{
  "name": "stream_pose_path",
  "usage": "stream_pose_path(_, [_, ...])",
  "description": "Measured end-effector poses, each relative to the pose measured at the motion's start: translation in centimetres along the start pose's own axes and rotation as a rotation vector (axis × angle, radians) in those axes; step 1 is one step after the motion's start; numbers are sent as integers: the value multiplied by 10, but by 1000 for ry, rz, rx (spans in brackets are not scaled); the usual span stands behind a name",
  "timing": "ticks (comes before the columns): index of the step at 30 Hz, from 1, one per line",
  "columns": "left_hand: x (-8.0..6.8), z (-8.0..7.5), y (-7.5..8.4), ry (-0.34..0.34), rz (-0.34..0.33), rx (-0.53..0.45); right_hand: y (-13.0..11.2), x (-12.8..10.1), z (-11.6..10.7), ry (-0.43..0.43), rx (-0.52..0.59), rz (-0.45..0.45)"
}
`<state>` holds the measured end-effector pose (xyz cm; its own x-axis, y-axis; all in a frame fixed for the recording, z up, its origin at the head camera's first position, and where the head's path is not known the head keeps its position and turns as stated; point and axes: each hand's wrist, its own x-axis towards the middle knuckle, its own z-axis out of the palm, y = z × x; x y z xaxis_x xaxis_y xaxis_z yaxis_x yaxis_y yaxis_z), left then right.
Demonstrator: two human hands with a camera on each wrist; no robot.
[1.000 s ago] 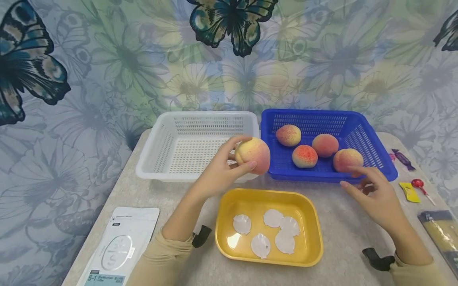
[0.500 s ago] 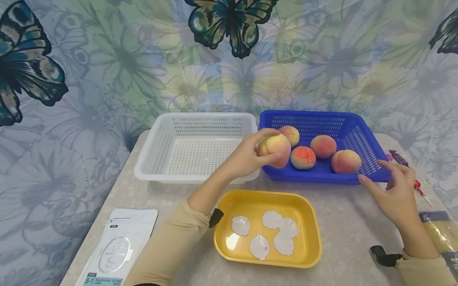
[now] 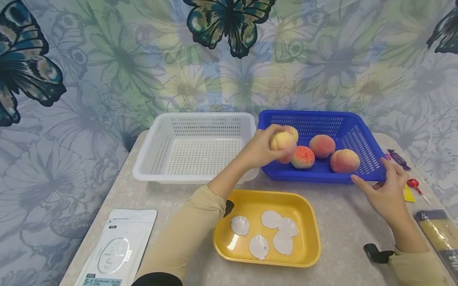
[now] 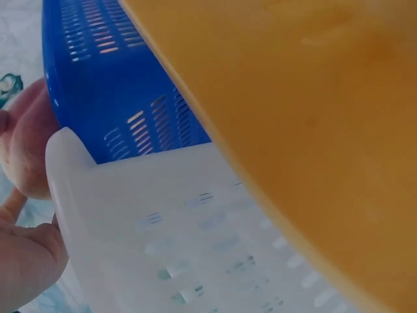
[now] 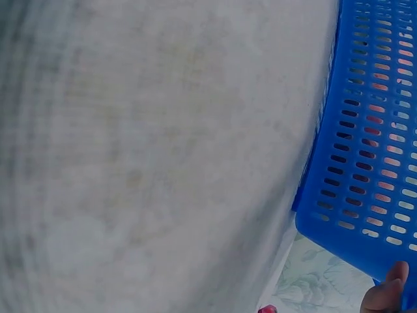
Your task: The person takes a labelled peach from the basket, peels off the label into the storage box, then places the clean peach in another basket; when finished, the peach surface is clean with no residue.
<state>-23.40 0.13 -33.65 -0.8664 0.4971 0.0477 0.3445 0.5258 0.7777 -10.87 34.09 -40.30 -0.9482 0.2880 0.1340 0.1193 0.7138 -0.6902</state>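
My left hand (image 3: 258,149) grips a peach (image 3: 280,143) over the left part of the blue basket (image 3: 372,147). Behind that peach, another one (image 3: 292,132) is mostly hidden. The held peach (image 4: 29,150) also shows at the left edge of the left wrist view, outside the white basket's corner. Inside the blue basket lie a bright red-speckled peach (image 3: 303,157), a pinkish peach (image 3: 322,145) and a yellow-pink peach (image 3: 345,161). My right hand (image 3: 388,194) holds the basket's front right corner, thumb at the front rim and fingers at the side. Its fingertips (image 5: 386,295) overlap the corner in the right wrist view.
A white basket (image 3: 146,159) stands left of the blue one. In front, a yellow tray (image 3: 311,238) bears several round whitish discs (image 3: 258,247). A white pouch (image 3: 116,246) lies at left. Wrapped candies, a red lollipop (image 3: 413,183) and a packet (image 3: 434,230) lie at right.
My left hand has carried the peach rightward, from beside the white basket to over the blue one. My right hand has moved from near the front peach to the blue basket's right corner.
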Motion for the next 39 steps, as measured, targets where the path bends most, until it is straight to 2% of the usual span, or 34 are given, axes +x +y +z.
stream_pose_path(3, [3,6,3,-21,-14,122,0,1,0,-16,4,19])
stream_pose_path(7, [6,14,5,-43,11,253,0,2,1,-37,8,47])
stream_pose_path(11, [9,21,6,-48,15,265,1,3,2,-48,9,72])
stream_pose_path(14, [11,26,8,-53,-6,279,1,3,3,-47,14,85])
stream_pose_path(20, [14,35,14,-43,-49,378,2,3,4,-50,12,107])
stream_pose_path(25, [18,45,14,-14,-78,414,3,3,5,-58,6,121])
stream_pose_path(33, [24,58,10,-11,-135,448,2,3,6,-57,31,130])
stream_pose_path(39, [25,58,9,-42,-111,481,-1,3,5,-69,32,146])
